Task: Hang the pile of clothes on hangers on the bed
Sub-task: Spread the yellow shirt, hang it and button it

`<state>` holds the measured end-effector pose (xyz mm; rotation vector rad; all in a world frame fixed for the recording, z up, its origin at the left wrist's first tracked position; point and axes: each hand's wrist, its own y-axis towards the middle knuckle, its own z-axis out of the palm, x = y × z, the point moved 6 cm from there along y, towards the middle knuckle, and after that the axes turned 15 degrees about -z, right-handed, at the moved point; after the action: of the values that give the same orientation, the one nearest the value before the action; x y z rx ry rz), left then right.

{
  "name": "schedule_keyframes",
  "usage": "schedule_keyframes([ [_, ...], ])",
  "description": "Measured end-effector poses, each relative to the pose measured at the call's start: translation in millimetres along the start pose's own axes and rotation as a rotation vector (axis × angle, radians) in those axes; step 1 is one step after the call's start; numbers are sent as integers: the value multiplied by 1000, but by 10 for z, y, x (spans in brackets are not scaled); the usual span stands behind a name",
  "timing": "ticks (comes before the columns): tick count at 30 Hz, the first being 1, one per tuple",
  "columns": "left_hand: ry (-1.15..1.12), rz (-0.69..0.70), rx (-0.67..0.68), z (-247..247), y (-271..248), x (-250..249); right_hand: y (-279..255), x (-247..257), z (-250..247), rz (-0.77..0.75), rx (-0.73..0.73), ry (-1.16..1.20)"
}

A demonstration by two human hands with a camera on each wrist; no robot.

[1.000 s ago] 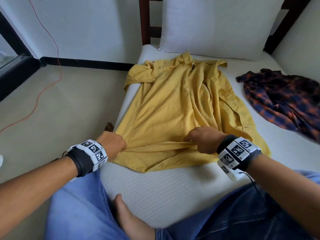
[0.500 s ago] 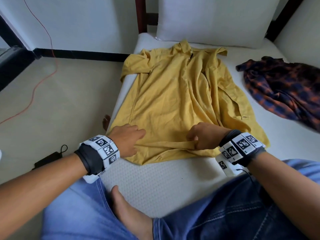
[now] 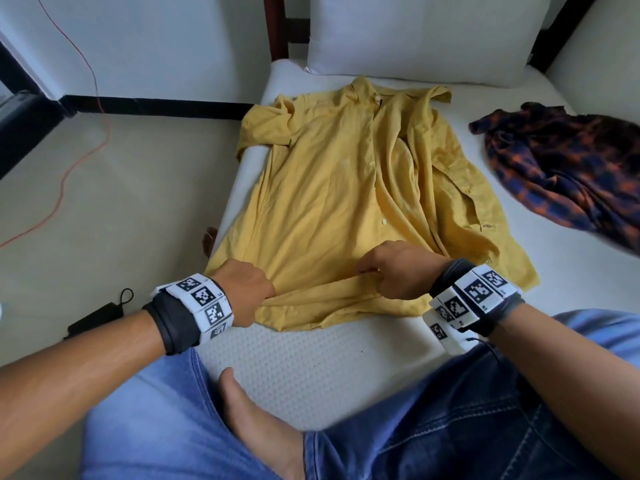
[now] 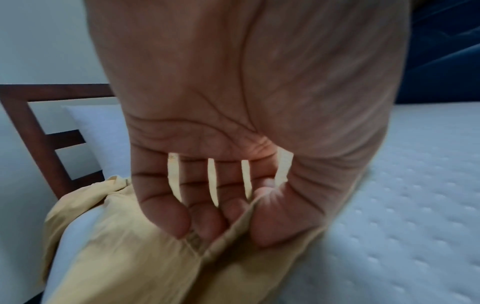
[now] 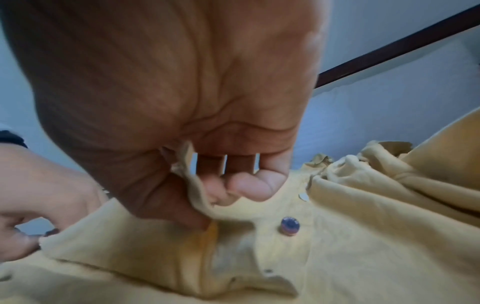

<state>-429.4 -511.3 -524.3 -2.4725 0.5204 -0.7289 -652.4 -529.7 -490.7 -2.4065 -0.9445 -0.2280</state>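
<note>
- Left hand pinches the near-left hem of the yellow shirt, thumb against curled fingers with cloth between.
- Right hand grips the same hem further right, near the button placket; a fold of cloth is caught between thumb and fingers.
- Hem is drawn into a ridge between both hands, lifted slightly off the bed.
- Yellow shirt lies spread on the mattress, collar toward the pillow, left sleeve hanging over the bed edge, right half bunched in folds.
- Plaid shirt lies crumpled to the right, apart from the yellow one.
- No hanger visible in any view.
- Step, as I judge it: straightening the yellow shirt by its hem; nothing hung yet.
- Next move likely calls for a hanger fetched from out of view, then fed in at the collar.
- Black adapter and orange cable on the floor.
</note>
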Motion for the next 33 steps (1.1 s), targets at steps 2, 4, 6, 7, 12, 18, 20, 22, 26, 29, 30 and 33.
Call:
schedule_keyframes([
  [2,-22,-4,29,15,16,-11,7,64,60,-8,33,-17],
  [4,-141,-9,38,-43,17,31,11,84,134,-12,103,-11],
  [6,-289,32,-4,-158,4,11,2,64,134,7,149,21],
  [7,-346,76,-45,-224,-9,-54,-7,46,121,17,161,35],
  [12,-452,256,-168,-424,-40,-585,-12,114,187,-29,208,73],
  [18,-410,296,-131,-467,-16,-853,-53,97,151,-49,200,144],
  [20,-513,302,-8,-516,-6,-815,-104,-19,5,1,136,198],
  [22,-619,306,64,-614,14,-793,-202,-264,-230,81,2,174],
  [26,-654,277,-45,-925,153,-812,-753,-1096,-752,422,-379,58],
  [29,-650,340,-143,-1205,271,-1021,-1190,-1754,-748,670,-471,183],
  [30,-635,356,-172,-1293,306,-1117,-1256,-1863,-672,718,-437,248],
  [33,-493,363,-234,-1528,432,-1480,-1231,-1919,-458,781,-324,416],
])
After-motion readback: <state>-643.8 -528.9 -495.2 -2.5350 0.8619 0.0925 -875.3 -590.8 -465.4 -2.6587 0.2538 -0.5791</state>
